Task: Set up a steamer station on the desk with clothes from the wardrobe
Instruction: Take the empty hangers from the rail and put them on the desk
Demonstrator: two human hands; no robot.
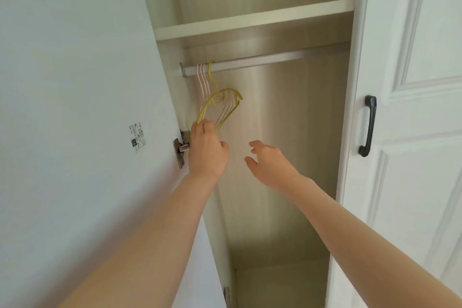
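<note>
Head view: only bare hangers in the open wardrobe (287, 132), no clothes to see.

Your left hand (207, 150) curls its fingers on the lower edge of the yellow hanger (225, 105), whose hook sits on the rail (250, 61) near its left end, just beside the pink hangers (203, 82). Your right hand (270, 162) is loosely spread and holds nothing, near but apart. If you pull straight down, I think the hook may catch on the rail, or the pink hangers may tangle and drop with it.
</note>
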